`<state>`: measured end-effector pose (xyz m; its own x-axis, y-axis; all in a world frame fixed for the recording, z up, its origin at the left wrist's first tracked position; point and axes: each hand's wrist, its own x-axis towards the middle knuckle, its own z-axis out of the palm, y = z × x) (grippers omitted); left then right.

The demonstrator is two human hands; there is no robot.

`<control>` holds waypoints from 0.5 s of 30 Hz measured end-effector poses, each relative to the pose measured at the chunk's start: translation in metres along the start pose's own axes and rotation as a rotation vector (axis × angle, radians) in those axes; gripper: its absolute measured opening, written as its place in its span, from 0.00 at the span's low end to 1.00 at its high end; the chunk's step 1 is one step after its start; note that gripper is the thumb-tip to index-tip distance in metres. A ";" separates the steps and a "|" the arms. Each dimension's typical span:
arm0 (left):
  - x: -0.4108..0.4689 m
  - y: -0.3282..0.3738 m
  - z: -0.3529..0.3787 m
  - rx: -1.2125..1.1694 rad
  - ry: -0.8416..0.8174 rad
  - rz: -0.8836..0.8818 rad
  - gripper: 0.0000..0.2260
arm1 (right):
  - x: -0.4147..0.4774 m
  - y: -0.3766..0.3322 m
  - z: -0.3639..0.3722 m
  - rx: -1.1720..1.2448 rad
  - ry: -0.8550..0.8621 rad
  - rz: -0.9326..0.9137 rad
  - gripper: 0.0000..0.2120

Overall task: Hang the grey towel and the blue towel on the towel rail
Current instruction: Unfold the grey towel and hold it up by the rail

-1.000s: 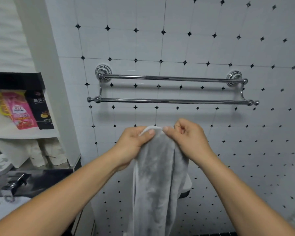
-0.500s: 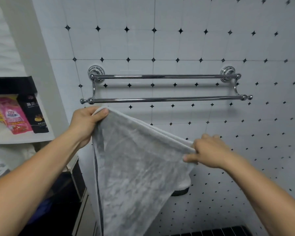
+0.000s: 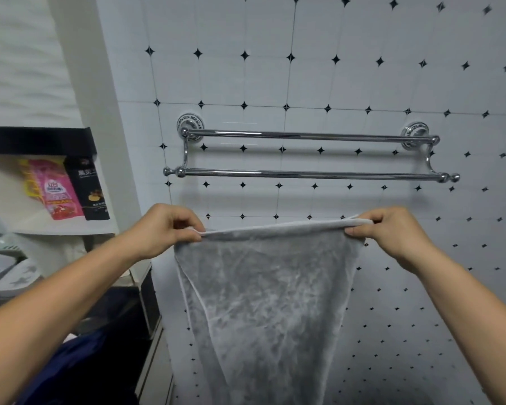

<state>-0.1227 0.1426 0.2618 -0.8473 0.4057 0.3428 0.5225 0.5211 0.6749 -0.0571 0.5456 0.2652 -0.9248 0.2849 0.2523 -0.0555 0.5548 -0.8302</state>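
Note:
The grey towel (image 3: 269, 302) hangs spread out flat in front of me, its top edge stretched level between my hands. My left hand (image 3: 165, 229) pinches the top left corner and my right hand (image 3: 392, 232) pinches the top right corner. A chrome double towel rail (image 3: 304, 173) is fixed to the tiled wall just above the towel's top edge, with nothing on either bar. A dark blue cloth (image 3: 79, 363) lies low at the left under my left forearm; I cannot tell whether it is the blue towel.
A white shelf (image 3: 56, 228) at the left holds a pink packet (image 3: 57, 190) and a black packet (image 3: 89, 190). Below it stand white dishes (image 3: 3, 270) and a dark counter edge (image 3: 149, 299). The wall is white tile with black diamonds.
My hands have moved apart from a bunched grip and spread the grey towel wide. The right hand rose until the top edge became level under the rail.

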 end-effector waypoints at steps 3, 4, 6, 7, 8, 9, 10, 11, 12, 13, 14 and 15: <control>0.000 -0.007 0.004 0.086 -0.058 0.019 0.04 | 0.004 0.000 -0.001 0.018 -0.009 0.037 0.04; 0.001 -0.010 0.004 0.117 -0.074 0.021 0.05 | 0.006 0.000 -0.002 0.003 -0.009 0.045 0.04; 0.003 -0.017 0.004 0.186 -0.087 0.023 0.08 | 0.008 -0.002 -0.007 -0.087 -0.020 0.042 0.06; 0.004 -0.020 0.003 0.213 -0.088 0.024 0.08 | 0.008 -0.004 -0.011 -0.191 -0.023 0.015 0.10; 0.006 -0.022 0.003 0.234 -0.087 0.027 0.08 | 0.009 -0.007 -0.014 -0.328 -0.018 -0.030 0.16; 0.007 -0.022 0.003 0.254 -0.083 0.036 0.08 | 0.010 -0.011 -0.017 -0.471 -0.004 -0.087 0.20; 0.008 -0.021 0.003 0.278 -0.077 0.055 0.08 | 0.010 -0.015 -0.019 -0.596 0.012 -0.151 0.23; 0.010 -0.020 0.003 0.308 -0.066 0.082 0.07 | 0.009 -0.019 -0.021 -0.694 0.028 -0.213 0.25; 0.013 -0.019 0.003 0.338 -0.050 0.107 0.07 | 0.009 -0.022 -0.023 -0.764 0.040 -0.262 0.26; 0.015 -0.017 0.002 0.360 -0.033 0.122 0.06 | 0.008 -0.024 -0.025 -0.810 0.044 -0.293 0.27; 0.017 -0.015 0.002 0.380 -0.025 0.133 0.04 | 0.007 -0.026 -0.026 -0.836 0.035 -0.304 0.28; 0.019 -0.014 0.001 0.404 -0.028 0.147 0.03 | 0.005 -0.027 -0.028 -0.833 0.012 -0.294 0.28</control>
<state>-0.1459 0.1435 0.2582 -0.7610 0.5148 0.3949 0.6375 0.7062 0.3079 -0.0499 0.5539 0.3025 -0.9121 0.0467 0.4072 0.0064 0.9950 -0.0998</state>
